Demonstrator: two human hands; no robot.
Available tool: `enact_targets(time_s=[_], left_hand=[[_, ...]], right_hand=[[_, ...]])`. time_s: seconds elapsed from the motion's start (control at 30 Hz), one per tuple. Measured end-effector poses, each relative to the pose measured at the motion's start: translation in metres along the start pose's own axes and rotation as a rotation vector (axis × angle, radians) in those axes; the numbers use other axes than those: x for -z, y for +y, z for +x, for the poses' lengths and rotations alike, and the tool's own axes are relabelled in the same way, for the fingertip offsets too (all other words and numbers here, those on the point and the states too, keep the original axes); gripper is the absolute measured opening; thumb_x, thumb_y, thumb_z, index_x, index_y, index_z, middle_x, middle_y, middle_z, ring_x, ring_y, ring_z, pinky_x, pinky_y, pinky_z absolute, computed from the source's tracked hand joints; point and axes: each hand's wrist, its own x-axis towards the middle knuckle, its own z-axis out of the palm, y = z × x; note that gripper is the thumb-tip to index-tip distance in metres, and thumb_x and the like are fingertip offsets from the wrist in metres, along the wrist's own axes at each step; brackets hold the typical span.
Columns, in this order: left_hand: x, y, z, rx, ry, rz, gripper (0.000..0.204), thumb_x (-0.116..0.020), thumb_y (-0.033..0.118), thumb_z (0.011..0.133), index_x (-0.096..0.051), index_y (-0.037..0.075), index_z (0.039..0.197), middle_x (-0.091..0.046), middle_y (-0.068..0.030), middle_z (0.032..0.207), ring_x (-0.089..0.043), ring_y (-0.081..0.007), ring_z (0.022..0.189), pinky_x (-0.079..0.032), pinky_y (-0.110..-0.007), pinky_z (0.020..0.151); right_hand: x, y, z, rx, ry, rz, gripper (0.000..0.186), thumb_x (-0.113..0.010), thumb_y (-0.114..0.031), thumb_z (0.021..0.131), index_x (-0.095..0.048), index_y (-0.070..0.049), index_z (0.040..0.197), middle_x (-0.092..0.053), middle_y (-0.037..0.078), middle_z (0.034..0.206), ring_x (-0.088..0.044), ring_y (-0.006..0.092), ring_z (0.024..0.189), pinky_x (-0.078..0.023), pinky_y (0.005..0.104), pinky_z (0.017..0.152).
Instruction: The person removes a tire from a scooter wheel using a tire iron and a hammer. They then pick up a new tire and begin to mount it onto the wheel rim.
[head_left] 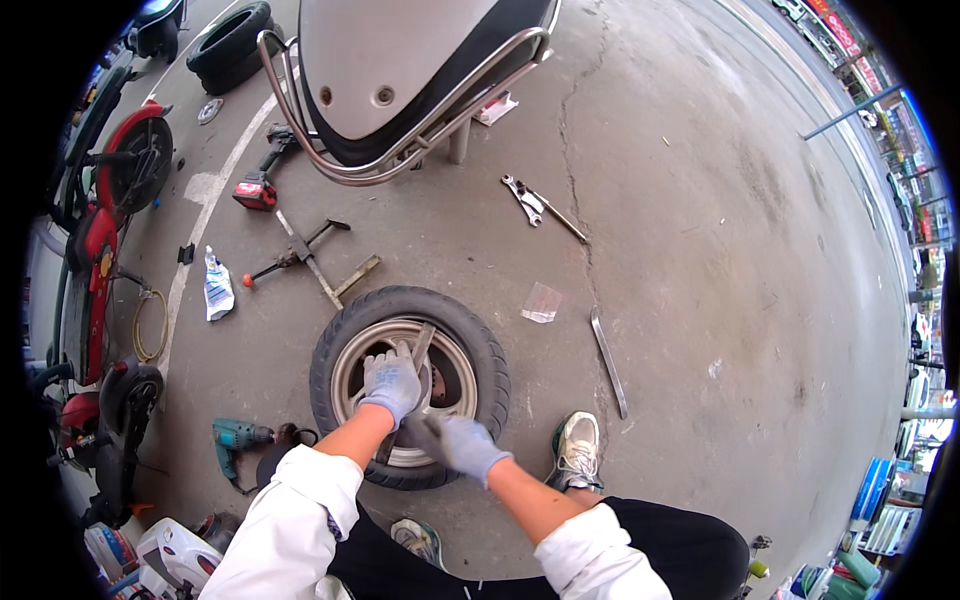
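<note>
Wheel (492, 345): laid flat on the floor (700, 300); found at 12 o'clock from the left shoe (418, 541);
Left hand (392, 384): gloved, placed near the wheel's centre, toward 10 o'clock; whether anything is grasped by its grip is not discernible;
Right hand (468, 447): gloved, blurred, over the wheel toward 5 o'clock; grip likewise unreadable;
Handling: steadying by the left is advised; right-hand effort is best kept controlled, clear of the left.
</note>
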Motion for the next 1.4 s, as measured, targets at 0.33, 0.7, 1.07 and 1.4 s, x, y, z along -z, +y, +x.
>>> enact_targets(time_s=[0.33, 0.7, 1.07, 1.4], left_hand=[[-0.022, 0.004, -0.001, -0.021, 0.150, -0.299, 0.072, -0.061, 0.043, 0.091, -0.040, -0.003, 0.142, -0.068, -0.0242, 0.103, -0.066, -0.0398, 0.098, -0.047, -0.049, 0.093], [-0.051, -0.015, -0.030, 0.235, 0.026, -0.509, 0.068, -0.052, 0.038, 0.096, -0.034, -0.003, 0.148, -0.063, -0.0300, 0.119, -0.060, -0.0420, 0.116, -0.044, -0.050, 0.100], [-0.061, -0.012, -0.033, 0.254, 0.164, -0.711, 0.067, -0.057, 0.043, 0.093, -0.041, 0.000, 0.142, -0.064, -0.0297, 0.107, -0.064, -0.0445, 0.102, -0.049, -0.052, 0.092], [-0.069, -0.018, -0.032, 0.169, 0.244, -0.730, 0.066, -0.063, 0.038, 0.089, -0.043, 0.003, 0.142, -0.063, -0.0306, 0.104, -0.063, -0.0450, 0.096, -0.049, -0.053, 0.089]], right_hand=[[0.080, 0.277, -0.077, -1.060, 0.578, -0.364, 0.030, -0.052, -0.013, 0.092, -0.061, -0.001, 0.118, -0.066, 0.024, 0.114, -0.063, 0.0427, 0.110, -0.052, 0.0503, 0.092], [0.219, 0.077, -0.068, -0.408, -0.015, 0.264, 0.050, -0.051, -0.031, 0.102, -0.047, -0.010, 0.147, -0.049, -0.002, 0.063, -0.043, 0.0069, 0.048, -0.034, 0.0232, 0.043], [0.193, -0.008, -0.081, -0.811, -0.151, 0.607, 0.048, -0.050, -0.035, 0.102, -0.050, -0.016, 0.146, -0.045, -0.004, 0.061, -0.035, 0.0046, 0.045, -0.027, 0.0225, 0.041], [0.201, -0.030, -0.037, -0.815, -0.245, 0.421, 0.044, -0.050, -0.031, 0.101, -0.057, -0.012, 0.140, -0.050, 0.000, 0.062, -0.038, 0.0054, 0.044, -0.029, 0.0229, 0.040]])
